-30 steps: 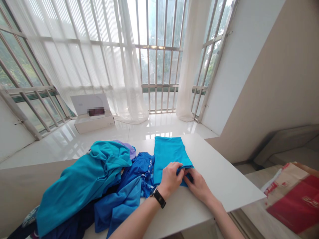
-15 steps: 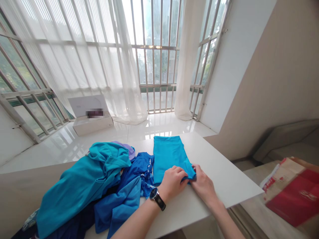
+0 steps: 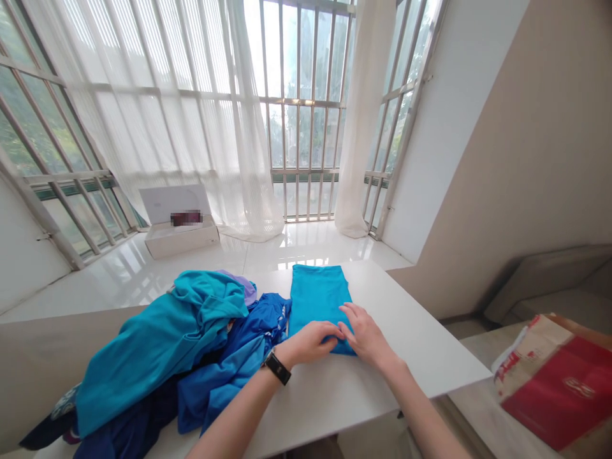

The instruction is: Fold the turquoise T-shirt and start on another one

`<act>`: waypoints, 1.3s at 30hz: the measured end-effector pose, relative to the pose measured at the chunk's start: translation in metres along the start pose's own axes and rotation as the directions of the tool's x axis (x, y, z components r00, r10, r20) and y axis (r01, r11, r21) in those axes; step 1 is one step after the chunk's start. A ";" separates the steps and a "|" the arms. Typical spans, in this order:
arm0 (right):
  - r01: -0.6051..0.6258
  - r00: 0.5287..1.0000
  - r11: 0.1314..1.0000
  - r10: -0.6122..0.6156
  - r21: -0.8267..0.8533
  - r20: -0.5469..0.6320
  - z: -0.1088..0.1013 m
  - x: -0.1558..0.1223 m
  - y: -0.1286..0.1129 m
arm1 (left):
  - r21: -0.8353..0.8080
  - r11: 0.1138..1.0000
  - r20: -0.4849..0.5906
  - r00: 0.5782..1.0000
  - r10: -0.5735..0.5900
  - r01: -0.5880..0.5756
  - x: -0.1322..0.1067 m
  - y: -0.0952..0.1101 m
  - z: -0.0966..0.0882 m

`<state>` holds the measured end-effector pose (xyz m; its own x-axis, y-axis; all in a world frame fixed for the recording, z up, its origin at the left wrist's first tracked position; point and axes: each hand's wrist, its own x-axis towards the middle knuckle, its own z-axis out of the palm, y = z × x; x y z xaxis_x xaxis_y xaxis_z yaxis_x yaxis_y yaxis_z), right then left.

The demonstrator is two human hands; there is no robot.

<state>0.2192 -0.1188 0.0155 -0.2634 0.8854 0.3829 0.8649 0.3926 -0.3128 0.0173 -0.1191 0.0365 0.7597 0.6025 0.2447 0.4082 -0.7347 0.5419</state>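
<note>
A bright turquoise garment (image 3: 318,293), folded into a flat rectangle, lies on the white tabletop. My left hand (image 3: 313,341), with a dark watch (image 3: 277,365) on its wrist, rests on the near part of the garment, fingers loosely bent and thumb apart. Across from it, my right hand (image 3: 364,333) touches the garment's near right edge with fingers spread. The two hands' fingertips meet or nearly meet. Left of the folded piece is a loose heap of clothes: a teal garment (image 3: 157,357) on top, a blue garment (image 3: 261,322) beside it, and a bit of lilac cloth (image 3: 249,290) behind.
The white table (image 3: 421,350) abuts a glossy window ledge (image 3: 253,252). On the ledge stands an open white box (image 3: 182,239) with a blurred item. Sheer curtains (image 3: 191,127) hang before barred windows. At right sits a red and tan paper bag (image 3: 559,382).
The garment's near right corner, gripped by both hands earlier, now lies flatter. My right hand has moved left and spread its fingers; my left hand has shifted slightly left.
</note>
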 end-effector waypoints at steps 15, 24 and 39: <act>-0.011 0.965 0.994 0.037 -0.104 0.258 0.026 0.023 0.038 | 0.381 0.889 -0.114 0.967 -0.227 0.253 0.002 -0.039 0.012; 0.069 0.990 0.996 -0.060 -0.063 0.126 0.023 0.028 0.045 | 0.292 0.903 -0.185 0.945 -0.271 0.316 -0.001 -0.025 0.016; 0.119 0.953 0.990 -0.094 -0.071 0.288 0.035 0.029 0.026 | 0.132 0.963 -0.162 0.963 -0.214 0.236 -0.001 -0.041 -0.016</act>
<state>0.2189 -0.0747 -0.0123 -0.4554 0.8785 0.1441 0.8554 0.4767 -0.2028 -0.0082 -0.0849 0.0267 0.5621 0.7883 0.2502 0.6392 -0.6060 0.4735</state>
